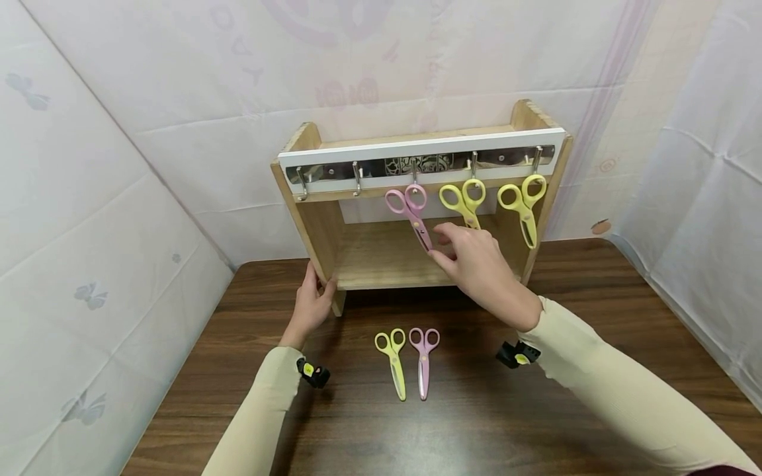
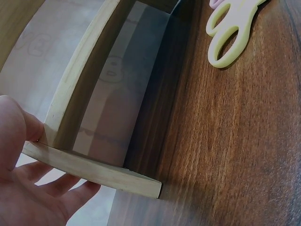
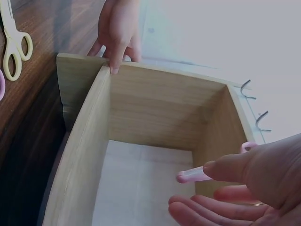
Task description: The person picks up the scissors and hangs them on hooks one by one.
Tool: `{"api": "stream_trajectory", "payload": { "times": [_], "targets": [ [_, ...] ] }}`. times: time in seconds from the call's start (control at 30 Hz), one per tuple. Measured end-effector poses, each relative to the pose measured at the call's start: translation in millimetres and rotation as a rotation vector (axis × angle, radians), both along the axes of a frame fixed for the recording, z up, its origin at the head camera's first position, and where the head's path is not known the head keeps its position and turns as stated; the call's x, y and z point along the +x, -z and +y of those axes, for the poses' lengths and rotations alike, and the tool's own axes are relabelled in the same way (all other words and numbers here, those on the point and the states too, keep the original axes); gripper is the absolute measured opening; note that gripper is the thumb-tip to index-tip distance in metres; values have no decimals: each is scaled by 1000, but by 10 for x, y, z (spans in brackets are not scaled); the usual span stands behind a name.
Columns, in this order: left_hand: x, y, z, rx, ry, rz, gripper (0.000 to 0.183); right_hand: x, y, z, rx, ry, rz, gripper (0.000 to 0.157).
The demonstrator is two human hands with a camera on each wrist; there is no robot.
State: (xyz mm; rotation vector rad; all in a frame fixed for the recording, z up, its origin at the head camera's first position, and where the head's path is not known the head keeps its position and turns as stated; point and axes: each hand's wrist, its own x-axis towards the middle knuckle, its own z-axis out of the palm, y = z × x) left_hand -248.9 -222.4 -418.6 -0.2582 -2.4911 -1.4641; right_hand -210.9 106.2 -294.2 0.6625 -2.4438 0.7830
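The hanging pink scissors (image 1: 415, 217) are seen at the third hook from the left end of the hook rail (image 1: 372, 168), with one ring at the hook and the blades slanted down toward the right. The right hand (image 1: 476, 261) is held beside their tip, the thumb being placed at the blade end; the grip is parted, a gap being shown between thumb and fingers, and whether the blade is pressed cannot be told.

The front lower left corner of the wooden shelf unit (image 1: 387, 258) is held by the left hand (image 1: 311, 304). This grip is narrow, the side panel being clasped with the thumb on its inner side and the fingers on its outer side.

Yellow scissors are hung from the fourth hook (image 1: 468, 215), their blades partly covered by the right hand, and another yellow pair from the fifth (image 1: 524, 208), at the rail's right end.

The unit is stood near the far edge of the bench (image 1: 476, 410). Before its lower front edge, the lying yellow scissors (image 1: 394, 359) and the lying pink scissors (image 1: 424, 360) are laid side by side, rings toward the unit.
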Motion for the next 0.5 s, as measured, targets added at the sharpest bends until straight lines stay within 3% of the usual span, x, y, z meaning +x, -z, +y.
{"api": "stream_trajectory", "payload": {
  "times": [0.23, 0.4, 0.5],
  "targets": [
    [-2, -1, -4, 1, 0, 2, 53, 165, 113, 73, -35, -21, -5, 31],
    [0, 7, -9, 0, 7, -3, 53, 244, 405, 91, -37, -33, 45, 31],
    [-1, 12, -10, 5, 13, -7, 54, 272, 613, 81, -3, -30, 26, 32]
  ]
}}
